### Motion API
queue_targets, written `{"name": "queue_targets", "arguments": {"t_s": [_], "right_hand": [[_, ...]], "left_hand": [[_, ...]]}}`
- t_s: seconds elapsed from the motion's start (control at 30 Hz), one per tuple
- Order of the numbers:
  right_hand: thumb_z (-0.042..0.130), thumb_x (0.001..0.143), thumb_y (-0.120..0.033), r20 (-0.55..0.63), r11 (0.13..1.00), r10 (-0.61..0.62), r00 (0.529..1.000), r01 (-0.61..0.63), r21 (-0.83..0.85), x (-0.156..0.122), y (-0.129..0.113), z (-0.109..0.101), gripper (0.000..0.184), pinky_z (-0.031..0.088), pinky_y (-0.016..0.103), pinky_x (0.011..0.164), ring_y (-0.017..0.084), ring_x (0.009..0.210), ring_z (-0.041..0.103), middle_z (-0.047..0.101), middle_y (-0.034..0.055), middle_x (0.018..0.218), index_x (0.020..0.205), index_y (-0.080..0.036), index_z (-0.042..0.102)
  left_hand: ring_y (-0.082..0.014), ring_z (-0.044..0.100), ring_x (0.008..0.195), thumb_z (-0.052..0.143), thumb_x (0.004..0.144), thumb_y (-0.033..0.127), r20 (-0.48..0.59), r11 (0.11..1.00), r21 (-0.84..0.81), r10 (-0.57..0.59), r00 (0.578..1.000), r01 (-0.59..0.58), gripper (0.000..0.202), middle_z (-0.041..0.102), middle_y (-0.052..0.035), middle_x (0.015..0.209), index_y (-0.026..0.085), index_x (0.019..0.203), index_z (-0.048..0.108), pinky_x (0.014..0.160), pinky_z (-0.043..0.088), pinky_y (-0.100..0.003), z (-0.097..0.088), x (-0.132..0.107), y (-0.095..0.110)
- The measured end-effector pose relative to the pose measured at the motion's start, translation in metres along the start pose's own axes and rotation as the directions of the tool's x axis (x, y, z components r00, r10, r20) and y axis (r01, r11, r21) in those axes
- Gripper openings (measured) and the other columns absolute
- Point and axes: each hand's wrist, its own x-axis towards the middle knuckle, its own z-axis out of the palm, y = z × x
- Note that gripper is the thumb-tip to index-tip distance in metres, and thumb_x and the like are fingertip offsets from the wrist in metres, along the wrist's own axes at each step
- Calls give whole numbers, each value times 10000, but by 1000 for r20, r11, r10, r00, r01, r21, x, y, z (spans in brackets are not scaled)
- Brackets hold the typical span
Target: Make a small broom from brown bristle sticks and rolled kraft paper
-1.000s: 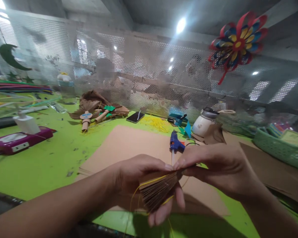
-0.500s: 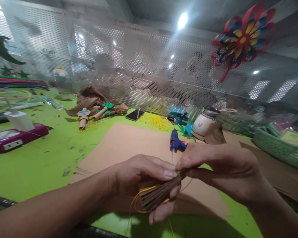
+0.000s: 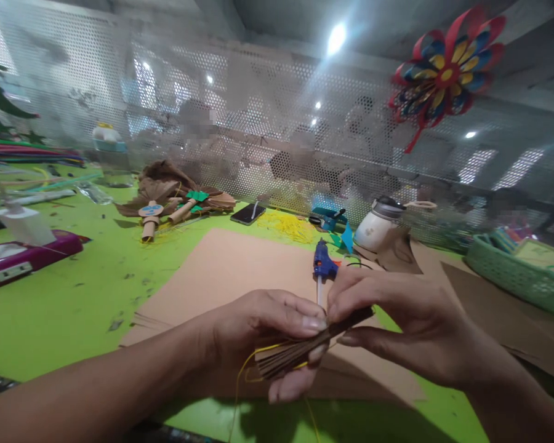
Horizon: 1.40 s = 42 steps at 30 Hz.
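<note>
A stack of brown paper folded in narrow pleats point(image 3: 289, 357) is held above the table, its near end fanned slightly. My left hand point(image 3: 277, 320) wraps round its middle, thumb on top and fingers beneath. At the far end, my right hand point(image 3: 397, 320) has its fingertips on the upper side and its thumb low beside the paper, with the end between them. Yellow string point(image 3: 238, 381) loops round the near part and hangs down. Just behind the hands lies a blue glue gun point(image 3: 324, 261) with a clear glue stick in it.
Flat brown paper sheets point(image 3: 221, 271) cover part of the green table point(image 3: 87, 314). Behind them are a phone point(image 3: 248, 213), yellow shreds point(image 3: 289, 226), paper crafts point(image 3: 150, 221) and a white bottle point(image 3: 378, 224). A purple power strip point(image 3: 37, 255) sits left, a green basket point(image 3: 503, 264) right.
My right hand's fingers and thumb have opened a little, showing the far end of the pleated paper. The paper has tilted flatter, and my left hand keeps its grip.
</note>
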Motion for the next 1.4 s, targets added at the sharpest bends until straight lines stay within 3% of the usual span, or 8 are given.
{"name": "queue_targets", "arguments": {"t_s": [0.13, 0.33, 0.57, 0.77, 0.97, 1.17, 1.3, 1.4], "right_hand": [[628, 822, -29, 19, 999, 22, 1000, -21, -38, 1, -1, 2, 265, 506, 237, 686, 118, 789, 618, 661, 29, 869, 1038, -181, 652], [629, 830, -43, -3, 997, -9, 1000, 9, -73, 1, -1, 1, 234, 477, 237, 664, 114, 755, 613, 669, 20, 831, 1007, -190, 671], [624, 847, -79, -2, 998, 1, 1000, -1, -56, 1, 3, 1, 224, 476, 246, 649, 121, 719, 615, 676, 20, 800, 1014, -215, 683], [627, 840, -69, -31, 1000, -14, 999, 14, -21, 1, 9, 1, 193, 500, 275, 672, 141, 742, 642, 679, 30, 803, 970, -198, 687], [620, 853, -106, -22, 996, 25, 999, -27, -86, 2, 6, 2, 217, 510, 292, 728, 155, 801, 652, 709, 47, 876, 1033, -206, 688], [589, 879, -106, 34, 994, -15, 999, 19, -105, 3, 4, 1, 193, 484, 251, 653, 119, 704, 625, 675, 34, 802, 999, -208, 700], [580, 889, -113, 58, 992, 16, 998, -8, -129, 4, 4, 0, 172, 470, 242, 638, 112, 697, 613, 658, 38, 784, 966, -194, 711], [588, 886, -121, 35, 994, 12, 999, -8, -113, 4, 5, 1, 165, 484, 256, 657, 121, 716, 623, 673, 45, 804, 977, -189, 707]], "left_hand": [[-120, 532, 383, 523, 777, 295, -20, 1000, 1, -16, 1000, 16, 225, 593, -58, 515, 93, 763, 621, 379, 401, -192, -2, 1, -1], [-125, 522, 393, 484, 792, 368, -14, 999, -7, -44, 999, 44, 310, 588, -66, 513, 90, 775, 621, 384, 382, -200, -1, -1, 2], [-134, 533, 419, 462, 803, 273, -24, 998, -16, -55, 998, 55, 238, 617, -68, 563, 105, 844, 625, 413, 409, -212, -2, 0, 2], [-141, 534, 415, 447, 794, 405, -17, 996, -34, -85, 996, 85, 351, 625, -79, 558, 110, 783, 636, 404, 407, -223, -5, 1, 1], [-130, 521, 440, 509, 770, 266, -127, 999, -29, -47, 991, 44, 234, 619, -53, 593, 105, 866, 648, 402, 382, -216, -2, -2, 4], [-119, 519, 381, 507, 740, 223, -109, 994, -106, -22, 994, 11, 197, 576, -32, 544, 89, 782, 645, 340, 351, -198, 3, 1, 2], [-106, 542, 411, 519, 702, 219, -168, 981, -193, -16, 986, -17, 195, 608, -24, 637, 107, 804, 641, 363, 368, -192, 6, 2, 0], [-113, 533, 413, 508, 737, 254, -151, 986, -168, -12, 988, -14, 193, 580, -28, 575, 105, 758, 629, 365, 350, -194, 3, 2, -1]]}}
